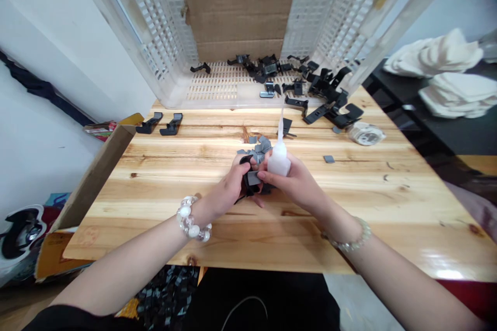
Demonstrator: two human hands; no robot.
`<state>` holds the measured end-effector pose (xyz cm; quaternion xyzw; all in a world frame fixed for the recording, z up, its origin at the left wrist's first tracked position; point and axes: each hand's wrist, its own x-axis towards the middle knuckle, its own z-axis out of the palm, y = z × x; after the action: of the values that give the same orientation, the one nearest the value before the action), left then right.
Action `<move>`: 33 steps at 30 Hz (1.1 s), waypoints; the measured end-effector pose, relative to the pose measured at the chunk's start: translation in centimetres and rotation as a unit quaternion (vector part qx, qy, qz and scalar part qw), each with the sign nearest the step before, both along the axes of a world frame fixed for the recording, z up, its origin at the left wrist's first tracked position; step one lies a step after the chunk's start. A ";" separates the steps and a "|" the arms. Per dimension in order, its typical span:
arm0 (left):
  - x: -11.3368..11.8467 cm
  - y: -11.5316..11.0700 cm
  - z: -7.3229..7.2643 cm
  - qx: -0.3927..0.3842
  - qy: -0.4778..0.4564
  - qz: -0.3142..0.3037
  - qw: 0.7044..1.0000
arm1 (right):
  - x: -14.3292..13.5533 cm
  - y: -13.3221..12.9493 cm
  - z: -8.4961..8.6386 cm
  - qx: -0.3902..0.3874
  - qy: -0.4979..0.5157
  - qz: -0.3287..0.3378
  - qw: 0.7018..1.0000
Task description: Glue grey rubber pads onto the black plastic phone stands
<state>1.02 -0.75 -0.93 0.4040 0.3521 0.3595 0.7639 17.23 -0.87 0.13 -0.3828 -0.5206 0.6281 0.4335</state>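
My left hand (227, 183) is closed around a black plastic bracket (248, 189) above the middle of the wooden table. A grey pad (253, 178) lies against the bracket, and my right thumb and a fingertip touch the pad's edge. In my right hand (297, 181) is a white glue bottle (278, 159), its long thin nozzle pointing away from me. Behind and partly beneath my hands, loose grey pads (262, 146) sit in a pile. The undersides of both hands are hidden.
A white plastic crate (217, 94) on its side holds several black brackets (267, 67), some spilling out at right. Two brackets (171, 124) rest on the left. A tape roll (365, 133) and single grey pad (329, 159) lie right. A cardboard box (104, 176) stands beside the table.
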 end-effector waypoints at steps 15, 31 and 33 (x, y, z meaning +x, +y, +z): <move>0.0 -0.7 -0.2 0.075 0.018 -0.037 0.996 | -0.1 -0.3 -0.9 -0.002 -0.029 0.009 1.000; 0.0 -0.1 0.1 0.034 -0.049 -0.055 0.997 | 0.2 0.1 -0.5 -0.005 0.003 -0.036 0.999; -0.3 0.0 0.0 0.048 -0.047 -0.056 0.996 | 0.4 0.2 -0.4 0.000 -0.004 -0.051 0.999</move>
<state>0.76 -0.71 -0.98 0.4417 0.2750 0.3513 0.7784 17.60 -0.71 -0.29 -0.4113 -0.5023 0.6034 0.4630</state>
